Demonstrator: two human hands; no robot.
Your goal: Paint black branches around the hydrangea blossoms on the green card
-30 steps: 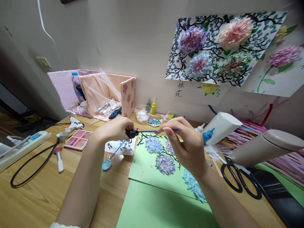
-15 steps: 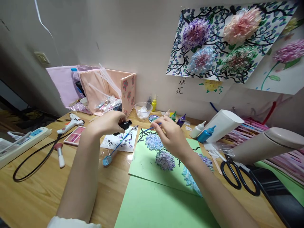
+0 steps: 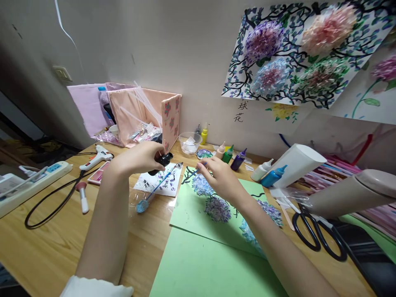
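Note:
My left hand (image 3: 147,156) is closed around a small black bottle (image 3: 165,159), tilted with its neck to the right. Between thumb and fingers, my right hand (image 3: 216,175) pinches a thin blue paintbrush (image 3: 193,173), its tip low over black painted branches. Below lies a green sheet (image 3: 187,212) bearing fluffy blue and purple flowers (image 3: 217,208); my right forearm hides part of them. Under the bottle is a paint-smudged white paper (image 3: 171,187). A second blue brush (image 3: 161,181) crosses that paper, near a blob of blue paint (image 3: 142,206).
A clear bowl (image 3: 189,143) and several paint bottles (image 3: 239,159) line the back. Scissors (image 3: 318,235) and a grey flask (image 3: 352,193) lie right. Leftward are a glue gun (image 3: 99,156), a power strip (image 3: 37,181) and a pink fabric box (image 3: 171,119).
The whole view has shifted slightly, so things appear further right. My right hand and its brush have moved a little left relative to the green sheet. Both grips are unchanged.

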